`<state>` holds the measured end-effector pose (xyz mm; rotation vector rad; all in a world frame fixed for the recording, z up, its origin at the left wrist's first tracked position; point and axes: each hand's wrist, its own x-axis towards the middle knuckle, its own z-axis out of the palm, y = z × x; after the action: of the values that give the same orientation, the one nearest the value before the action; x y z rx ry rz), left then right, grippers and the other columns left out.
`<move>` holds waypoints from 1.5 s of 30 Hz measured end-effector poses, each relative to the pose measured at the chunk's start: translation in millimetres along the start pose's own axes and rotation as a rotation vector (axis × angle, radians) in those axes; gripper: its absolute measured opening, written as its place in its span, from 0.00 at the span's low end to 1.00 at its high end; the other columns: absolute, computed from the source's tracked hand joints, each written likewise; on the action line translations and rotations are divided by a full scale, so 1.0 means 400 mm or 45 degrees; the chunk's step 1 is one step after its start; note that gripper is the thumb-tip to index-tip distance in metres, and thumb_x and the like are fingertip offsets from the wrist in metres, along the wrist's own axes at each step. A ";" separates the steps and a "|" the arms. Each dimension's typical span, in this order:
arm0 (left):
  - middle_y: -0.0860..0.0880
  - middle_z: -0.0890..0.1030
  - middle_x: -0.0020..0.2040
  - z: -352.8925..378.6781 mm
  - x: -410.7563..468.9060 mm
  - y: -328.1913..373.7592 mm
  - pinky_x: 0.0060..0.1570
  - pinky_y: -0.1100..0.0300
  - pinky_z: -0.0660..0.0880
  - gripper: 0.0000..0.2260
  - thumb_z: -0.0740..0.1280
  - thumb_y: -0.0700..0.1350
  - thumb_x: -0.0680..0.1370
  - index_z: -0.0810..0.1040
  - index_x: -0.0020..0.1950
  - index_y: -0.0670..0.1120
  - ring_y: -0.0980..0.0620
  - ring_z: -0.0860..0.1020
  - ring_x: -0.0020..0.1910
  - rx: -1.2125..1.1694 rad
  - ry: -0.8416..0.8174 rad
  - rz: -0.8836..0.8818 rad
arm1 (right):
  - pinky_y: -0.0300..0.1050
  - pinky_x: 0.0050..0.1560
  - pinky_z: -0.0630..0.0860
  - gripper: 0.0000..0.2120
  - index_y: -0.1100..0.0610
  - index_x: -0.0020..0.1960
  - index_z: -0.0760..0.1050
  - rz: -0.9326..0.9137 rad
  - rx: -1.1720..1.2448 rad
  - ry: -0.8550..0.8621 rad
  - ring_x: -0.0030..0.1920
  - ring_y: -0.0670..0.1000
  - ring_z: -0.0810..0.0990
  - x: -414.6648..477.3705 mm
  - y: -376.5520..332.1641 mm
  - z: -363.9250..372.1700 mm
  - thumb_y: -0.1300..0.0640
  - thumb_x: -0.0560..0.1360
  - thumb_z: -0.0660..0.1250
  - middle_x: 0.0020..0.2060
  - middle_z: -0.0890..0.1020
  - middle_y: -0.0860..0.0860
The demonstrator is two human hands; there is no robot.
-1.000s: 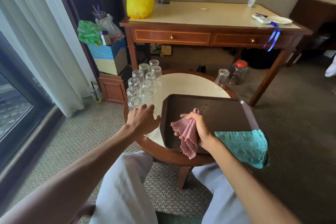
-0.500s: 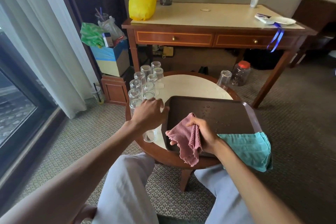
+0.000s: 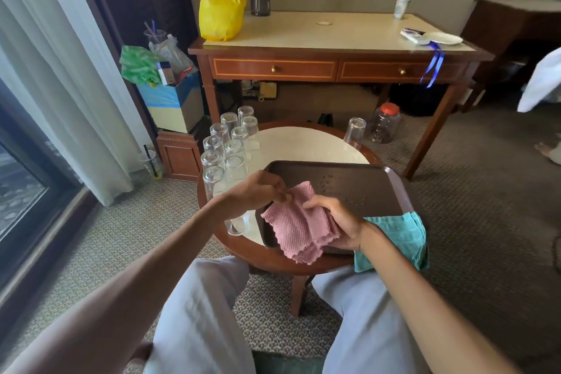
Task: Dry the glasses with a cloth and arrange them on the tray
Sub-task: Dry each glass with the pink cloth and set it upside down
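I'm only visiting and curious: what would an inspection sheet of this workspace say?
Surface: round table, cream top, wood rim.
Job's things: brown tray, wet droplets, no glasses on it; upturned glasses in two rows left of it; lone glass at far rim; pink cloth.
Clutter: teal cloth draped off the table's near right edge.
Hands: left hand pinches the pink cloth's top edge; right hand grips its side.
Cables: nothing seen.
Surroundings: desk with yellow bag; jar on carpet.

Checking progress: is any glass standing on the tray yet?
No, the tray bears no glass; the glasses stand on the round table.
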<state>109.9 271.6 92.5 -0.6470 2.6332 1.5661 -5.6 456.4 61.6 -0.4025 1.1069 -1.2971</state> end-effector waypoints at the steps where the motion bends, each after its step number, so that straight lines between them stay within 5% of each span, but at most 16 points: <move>1: 0.50 0.79 0.38 -0.005 -0.002 0.007 0.46 0.54 0.69 0.06 0.72 0.37 0.77 0.84 0.41 0.44 0.50 0.75 0.44 -0.037 0.017 -0.011 | 0.48 0.50 0.77 0.12 0.61 0.54 0.81 0.000 -0.025 0.063 0.47 0.54 0.82 -0.007 -0.005 -0.007 0.56 0.77 0.64 0.48 0.83 0.58; 6: 0.45 0.79 0.41 -0.027 -0.001 0.017 0.44 0.54 0.71 0.07 0.71 0.35 0.78 0.81 0.41 0.43 0.46 0.74 0.46 -0.249 0.132 -0.029 | 0.58 0.56 0.81 0.18 0.64 0.60 0.74 -0.189 -0.024 0.426 0.54 0.58 0.83 -0.005 -0.028 -0.036 0.63 0.73 0.74 0.54 0.83 0.61; 8: 0.43 0.80 0.43 -0.025 0.002 0.027 0.44 0.53 0.74 0.04 0.72 0.36 0.78 0.80 0.46 0.44 0.45 0.77 0.45 -0.316 0.204 -0.026 | 0.50 0.45 0.83 0.19 0.61 0.59 0.76 -0.269 -0.047 0.570 0.51 0.55 0.83 -0.001 -0.038 -0.037 0.60 0.70 0.76 0.52 0.83 0.57; 10: 0.42 0.81 0.44 -0.019 -0.005 0.046 0.39 0.60 0.78 0.09 0.72 0.34 0.78 0.76 0.53 0.46 0.48 0.79 0.43 -0.431 0.249 -0.044 | 0.45 0.41 0.80 0.34 0.59 0.65 0.74 -0.338 -0.061 0.688 0.51 0.53 0.82 -0.002 -0.050 -0.038 0.52 0.62 0.79 0.54 0.82 0.56; 13: 0.43 0.81 0.43 -0.021 -0.014 0.063 0.36 0.61 0.79 0.10 0.69 0.33 0.80 0.77 0.58 0.45 0.49 0.80 0.43 -0.415 0.250 0.045 | 0.56 0.56 0.80 0.48 0.52 0.74 0.66 -0.413 -0.145 0.733 0.62 0.58 0.78 -0.007 -0.068 -0.042 0.48 0.58 0.81 0.63 0.77 0.55; 17: 0.45 0.84 0.49 -0.051 -0.024 0.094 0.44 0.57 0.81 0.11 0.76 0.38 0.76 0.85 0.58 0.43 0.48 0.82 0.49 -0.101 0.269 0.206 | 0.54 0.55 0.80 0.40 0.52 0.66 0.75 -0.564 -0.556 0.483 0.61 0.56 0.79 -0.039 -0.100 -0.022 0.53 0.56 0.84 0.57 0.81 0.52; 20: 0.48 0.86 0.50 -0.061 -0.036 0.126 0.45 0.58 0.81 0.19 0.82 0.39 0.68 0.86 0.58 0.45 0.49 0.83 0.47 0.353 0.335 0.319 | 0.53 0.51 0.82 0.30 0.52 0.60 0.80 -0.688 -1.000 0.575 0.57 0.52 0.81 -0.039 -0.118 -0.016 0.54 0.60 0.85 0.52 0.83 0.45; 26: 0.51 0.87 0.45 -0.084 -0.061 0.168 0.38 0.70 0.76 0.09 0.78 0.39 0.72 0.89 0.52 0.47 0.55 0.83 0.42 0.648 0.471 0.495 | 0.46 0.37 0.75 0.05 0.53 0.45 0.81 -0.890 -1.384 0.767 0.38 0.46 0.79 -0.034 -0.155 0.003 0.57 0.73 0.77 0.36 0.81 0.43; 30: 0.51 0.82 0.49 -0.106 -0.067 0.191 0.39 0.67 0.74 0.06 0.75 0.42 0.76 0.87 0.53 0.46 0.52 0.81 0.48 0.689 0.505 0.471 | 0.36 0.34 0.65 0.12 0.60 0.42 0.79 -0.918 -1.602 0.776 0.34 0.44 0.71 -0.068 -0.184 0.042 0.52 0.78 0.71 0.32 0.76 0.48; 32: 0.50 0.80 0.51 -0.120 -0.066 0.194 0.43 0.62 0.77 0.05 0.72 0.42 0.79 0.85 0.53 0.44 0.48 0.80 0.52 0.576 0.409 0.385 | 0.41 0.39 0.67 0.18 0.66 0.43 0.78 -0.870 -1.526 0.707 0.37 0.48 0.72 -0.083 -0.198 0.056 0.50 0.80 0.68 0.35 0.78 0.58; 35: 0.40 0.80 0.57 -0.135 -0.075 0.194 0.55 0.46 0.82 0.05 0.66 0.39 0.83 0.79 0.57 0.40 0.39 0.80 0.57 0.033 0.146 0.234 | 0.42 0.45 0.75 0.16 0.66 0.50 0.80 -0.712 -1.120 0.466 0.43 0.49 0.80 -0.107 -0.207 0.080 0.52 0.81 0.66 0.44 0.84 0.60; 40: 0.45 0.84 0.54 -0.124 -0.086 0.209 0.49 0.54 0.83 0.05 0.68 0.41 0.83 0.82 0.56 0.43 0.48 0.84 0.53 -0.036 -0.042 0.452 | 0.52 0.57 0.79 0.19 0.62 0.55 0.81 -0.581 -0.929 0.310 0.53 0.60 0.84 -0.129 -0.220 0.107 0.51 0.70 0.77 0.51 0.85 0.59; 45: 0.51 0.88 0.43 -0.120 -0.068 0.204 0.45 0.49 0.84 0.08 0.78 0.46 0.74 0.88 0.51 0.45 0.54 0.86 0.41 0.268 0.384 0.520 | 0.49 0.51 0.76 0.19 0.60 0.51 0.82 -0.484 -0.932 0.347 0.45 0.53 0.83 -0.091 -0.201 0.121 0.46 0.69 0.75 0.45 0.86 0.57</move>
<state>115.4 274.3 190.7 -0.3735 3.2689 1.3171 -6.2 449.7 162.2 -1.0399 1.7982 -1.2570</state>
